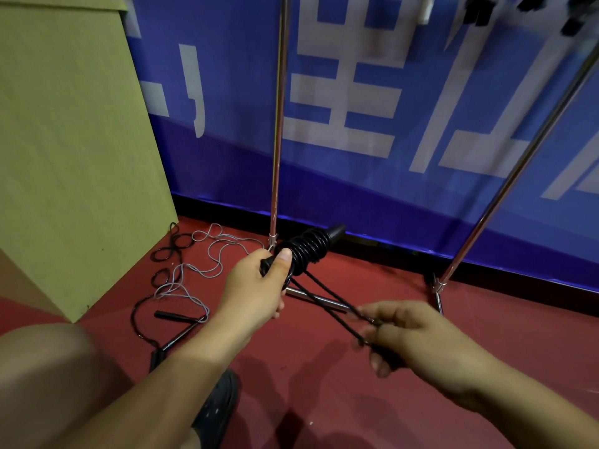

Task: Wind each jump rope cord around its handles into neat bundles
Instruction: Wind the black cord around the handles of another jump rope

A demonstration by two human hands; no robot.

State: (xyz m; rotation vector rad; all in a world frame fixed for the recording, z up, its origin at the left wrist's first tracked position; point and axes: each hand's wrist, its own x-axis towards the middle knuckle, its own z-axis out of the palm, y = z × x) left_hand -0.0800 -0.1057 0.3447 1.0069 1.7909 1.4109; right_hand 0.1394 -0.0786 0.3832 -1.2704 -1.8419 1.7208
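Note:
My left hand (256,286) grips the black jump rope handles (334,230), with its thumb pressed on the coils. Black cord (308,249) is wound in several tight loops around those handles. Two strands of the same cord (327,301) run down and right to my right hand (411,335), which pinches them between thumb and fingers. On the red floor at the left lies a loose tangle of a grey rope (207,257) and a black rope (168,251), with a black handle (171,315) among them.
A cardboard box (71,150) stands at the left. A metal rack has one pole (278,131) behind the bundle and another pole (518,163) at the right, with its base bars on the floor. A blue banner (389,92) covers the wall. My knee (45,367) and dark shoe (220,406) show below.

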